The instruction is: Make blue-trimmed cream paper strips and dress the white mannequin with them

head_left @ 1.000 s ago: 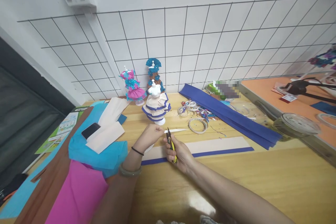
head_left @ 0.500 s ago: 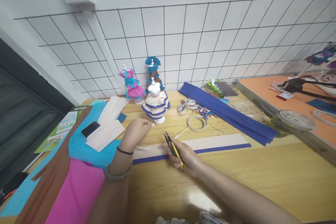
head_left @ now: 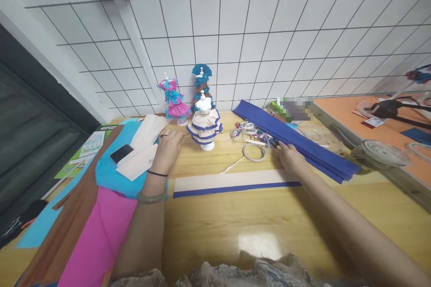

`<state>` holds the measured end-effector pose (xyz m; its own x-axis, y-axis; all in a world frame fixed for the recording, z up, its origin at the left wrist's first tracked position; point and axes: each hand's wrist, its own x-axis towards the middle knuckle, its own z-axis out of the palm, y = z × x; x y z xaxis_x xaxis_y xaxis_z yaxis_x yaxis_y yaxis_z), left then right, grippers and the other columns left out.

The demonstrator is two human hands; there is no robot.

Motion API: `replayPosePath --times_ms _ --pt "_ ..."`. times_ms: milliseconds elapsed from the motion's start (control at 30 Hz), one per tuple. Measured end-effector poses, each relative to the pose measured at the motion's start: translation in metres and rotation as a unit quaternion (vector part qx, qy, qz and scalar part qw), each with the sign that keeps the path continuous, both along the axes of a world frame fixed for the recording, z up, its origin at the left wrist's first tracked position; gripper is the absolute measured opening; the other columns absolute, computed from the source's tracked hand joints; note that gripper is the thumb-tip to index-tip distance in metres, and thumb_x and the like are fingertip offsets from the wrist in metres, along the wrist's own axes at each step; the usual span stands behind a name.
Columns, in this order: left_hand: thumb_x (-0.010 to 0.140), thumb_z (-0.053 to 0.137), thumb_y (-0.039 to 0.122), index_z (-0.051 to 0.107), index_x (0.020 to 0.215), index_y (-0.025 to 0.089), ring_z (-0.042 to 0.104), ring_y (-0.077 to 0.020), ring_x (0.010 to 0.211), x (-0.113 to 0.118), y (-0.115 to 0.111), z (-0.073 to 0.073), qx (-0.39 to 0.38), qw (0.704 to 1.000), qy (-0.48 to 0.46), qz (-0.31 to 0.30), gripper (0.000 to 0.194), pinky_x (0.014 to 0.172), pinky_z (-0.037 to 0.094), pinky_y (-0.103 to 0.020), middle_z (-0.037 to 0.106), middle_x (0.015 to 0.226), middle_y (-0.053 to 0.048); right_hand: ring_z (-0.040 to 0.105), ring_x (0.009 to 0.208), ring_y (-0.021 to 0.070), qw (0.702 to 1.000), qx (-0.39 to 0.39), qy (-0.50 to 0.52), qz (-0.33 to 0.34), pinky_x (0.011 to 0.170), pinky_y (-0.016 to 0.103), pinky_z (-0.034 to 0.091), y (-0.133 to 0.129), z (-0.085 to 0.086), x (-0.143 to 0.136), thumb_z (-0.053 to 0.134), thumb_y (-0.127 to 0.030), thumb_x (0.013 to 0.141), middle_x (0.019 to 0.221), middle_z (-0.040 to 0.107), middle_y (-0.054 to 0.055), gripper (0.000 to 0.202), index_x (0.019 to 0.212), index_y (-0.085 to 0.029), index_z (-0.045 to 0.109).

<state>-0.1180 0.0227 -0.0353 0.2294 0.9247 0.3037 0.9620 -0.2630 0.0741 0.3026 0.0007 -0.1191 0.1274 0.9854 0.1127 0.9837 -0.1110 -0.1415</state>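
My left hand (head_left: 169, 149) is closed, fingers curled downward, beside the small mannequin (head_left: 204, 121) in a white ruffled dress with blue edges. Whatever its fingers hold is too small to make out. My right hand (head_left: 292, 158) reaches to the right end of the pile of scraps and trims (head_left: 251, 130). Dark tips of the thread snips (head_left: 274, 143) poke out past its fingers; the yellow handles are hidden. Between the hands lies a long cream crepe paper strip (head_left: 229, 180) with a blue edge. A roll of white tape (head_left: 254, 152) rests behind it, one end loose.
Two more dressed mannequins, one pink and turquoise (head_left: 177, 107), one brown and teal (head_left: 201, 71), stand by the wall grid. Blue folded paper (head_left: 296, 143) lies at right. Coloured sheets and a phone (head_left: 121, 154) are at left. A clear tape roll (head_left: 384, 152) sits by the orange table (head_left: 336, 112).
My right hand has moved right and away from me with the snips, off the cream strip to the scraps. My left hand has shifted slightly left and back. The view has tilted a little.
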Motion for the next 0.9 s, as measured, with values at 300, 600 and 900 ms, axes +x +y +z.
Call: replayPosePath --times_ms 300,600,900 --pt "0.081 0.044 0.014 0.06 0.11 0.01 0.059 -0.0272 0.097 -0.015 0.002 -0.013 -0.088 0.994 0.039 0.057 0.034 0.081 0.042 -0.035 0.066 0.094 -0.017 0.052 0.107 0.0279 0.975 0.151 0.015 0.159 0.089 0.042 0.043 -0.021 -0.003 -0.014 0.037 -0.031 0.09 0.116 0.057 0.017 0.037 0.114 -0.015 0.06" --pt "0.086 0.042 0.026 0.064 0.099 0.018 0.062 -0.0205 0.09 0.013 -0.03 0.03 -0.117 0.993 -0.009 -0.006 0.027 0.075 0.043 -0.027 0.069 0.094 -0.007 0.057 0.095 0.0216 0.911 0.121 0.081 0.385 0.081 0.038 0.048 -0.098 0.003 -0.072 0.043 -0.025 0.091 0.103 0.064 0.012 0.028 0.113 -0.019 0.06" --pt "0.075 0.058 0.022 0.065 0.079 0.017 0.06 -0.0175 0.074 0.054 -0.075 0.0 -0.285 0.947 -0.052 -0.139 0.01 0.064 0.041 -0.026 0.068 0.077 -0.004 0.056 0.094 0.0198 0.907 0.063 0.076 0.409 0.081 0.036 0.044 -0.085 0.015 -0.102 0.043 -0.027 0.092 0.098 0.066 0.009 0.026 0.106 -0.019 0.063"
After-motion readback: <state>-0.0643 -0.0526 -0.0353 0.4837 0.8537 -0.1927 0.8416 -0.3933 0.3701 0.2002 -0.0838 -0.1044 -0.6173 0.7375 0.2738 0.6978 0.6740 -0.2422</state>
